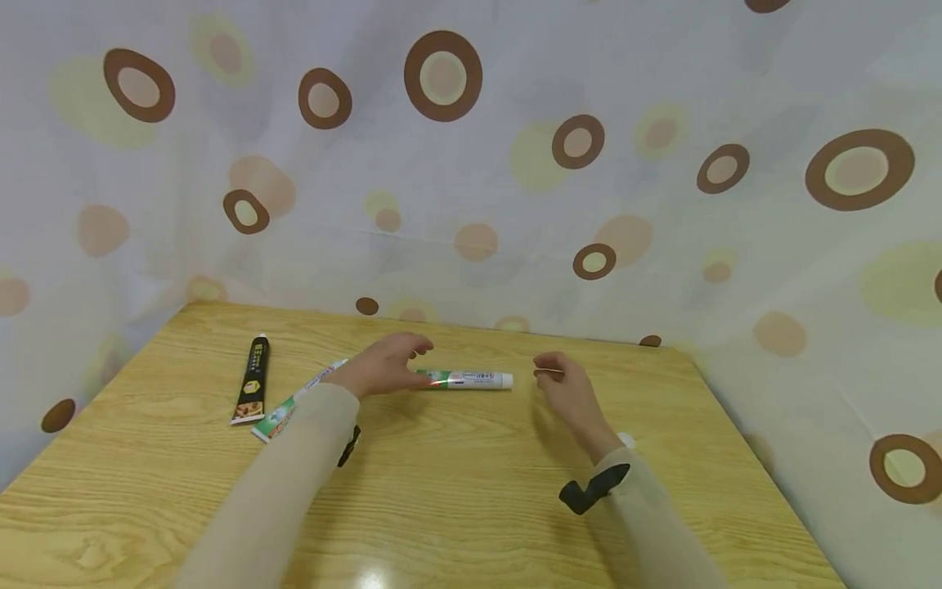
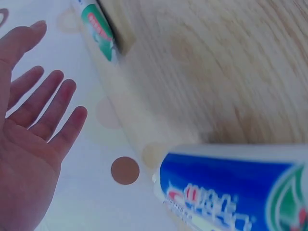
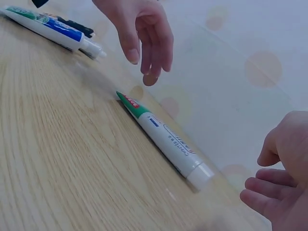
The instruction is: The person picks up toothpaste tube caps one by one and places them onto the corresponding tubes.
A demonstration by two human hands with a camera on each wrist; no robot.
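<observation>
A white toothpaste tube with a green end (image 1: 477,379) lies on the table, its white cap toward the right. My left hand (image 1: 386,364) is over the tube's green end in the head view; the right wrist view shows that hand (image 3: 144,33) apart from it, fingers relaxed and holding nothing. Beyond the cap, to its right, my right hand (image 1: 572,397) hovers with loosely bent fingers and nothing in them. A blue, green and white toothpaste tube (image 2: 226,187) lies beneath my left forearm, partly hidden in the head view. Left of it is a black tube (image 1: 253,380).
The wooden table (image 1: 456,491) meets a pale curtain-like sheet (image 1: 471,180) with brown and yellow circles along its back and sides. Dark straps (image 1: 594,488) cross the wrists over light sleeves.
</observation>
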